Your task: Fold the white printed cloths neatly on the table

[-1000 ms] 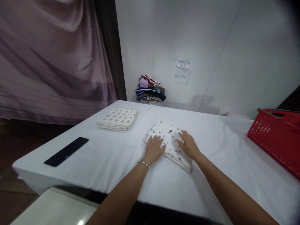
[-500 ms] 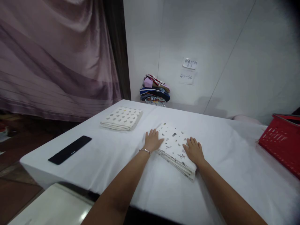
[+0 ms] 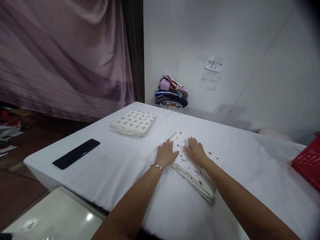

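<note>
Printed cloth (image 3: 186, 163): left of the red basket (image 3: 308, 163), well apart; layers stacked at its near edge, folding judged largely done, any remainder uncertain. Left hand (image 3: 165, 154): fingers spread, at the cloth's left edge. Right hand (image 3: 196, 152): fingers slightly parted, flat on top. Second cloth (image 3: 134, 123): farther left of the basket, folded flat, untouched, judged finished.

I have my left hand (image 3: 167, 155) palm down, slightly spread, toward one o'clock. My right hand (image 3: 196, 152), also palm down, points to eleven.
</note>
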Available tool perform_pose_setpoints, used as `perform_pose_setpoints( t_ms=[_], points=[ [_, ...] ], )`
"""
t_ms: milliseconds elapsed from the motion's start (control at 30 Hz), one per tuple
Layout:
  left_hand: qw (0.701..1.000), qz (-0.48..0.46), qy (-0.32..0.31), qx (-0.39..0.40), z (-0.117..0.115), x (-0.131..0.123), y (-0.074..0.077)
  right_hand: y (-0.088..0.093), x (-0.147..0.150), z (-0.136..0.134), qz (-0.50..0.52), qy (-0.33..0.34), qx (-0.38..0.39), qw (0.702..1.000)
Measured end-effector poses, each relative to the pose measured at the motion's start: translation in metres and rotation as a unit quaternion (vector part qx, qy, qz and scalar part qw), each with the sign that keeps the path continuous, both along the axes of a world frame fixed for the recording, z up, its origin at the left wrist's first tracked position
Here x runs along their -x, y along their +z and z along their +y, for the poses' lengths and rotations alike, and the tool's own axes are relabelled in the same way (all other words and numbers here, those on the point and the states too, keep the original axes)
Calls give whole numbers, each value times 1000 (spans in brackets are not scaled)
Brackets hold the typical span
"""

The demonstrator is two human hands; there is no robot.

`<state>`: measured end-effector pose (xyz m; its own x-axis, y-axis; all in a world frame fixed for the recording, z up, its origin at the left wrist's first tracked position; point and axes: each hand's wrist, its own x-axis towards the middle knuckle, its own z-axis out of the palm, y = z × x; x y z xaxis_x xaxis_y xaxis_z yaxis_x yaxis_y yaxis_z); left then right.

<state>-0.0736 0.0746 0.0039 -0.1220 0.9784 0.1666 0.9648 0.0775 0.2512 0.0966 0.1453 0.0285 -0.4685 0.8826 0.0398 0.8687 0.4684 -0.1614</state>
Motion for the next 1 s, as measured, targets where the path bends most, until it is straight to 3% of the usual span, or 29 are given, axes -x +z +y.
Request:
perform_pose_setpoints(
  t_ms=[133, 233, 433, 633, 800, 1000],
  points=[
    [1000, -14, 4, -3, -1, 0, -2, -3, 41, 33, 0, 29, -2, 1000],
    [1000, -17, 6, -3, 0, -1, -2, -14, 55, 51, -17, 29, 9, 999],
    [1000, -22, 11, 7, 2, -3, -2, -32, 55, 57, -25, 31, -16, 999],
    [1000, -23, 7, 12, 2, -3, 0, -28, 55, 56, -32, 26, -17, 999],
    [999, -22, -1, 23, 2, -1, 2, -21, 45, 35, -29, 22, 35, 999],
    [1000, -17, -7, 20, 3, 0, 0, -16, -9, -37, -14, 66, 90, 994]
  ],
)
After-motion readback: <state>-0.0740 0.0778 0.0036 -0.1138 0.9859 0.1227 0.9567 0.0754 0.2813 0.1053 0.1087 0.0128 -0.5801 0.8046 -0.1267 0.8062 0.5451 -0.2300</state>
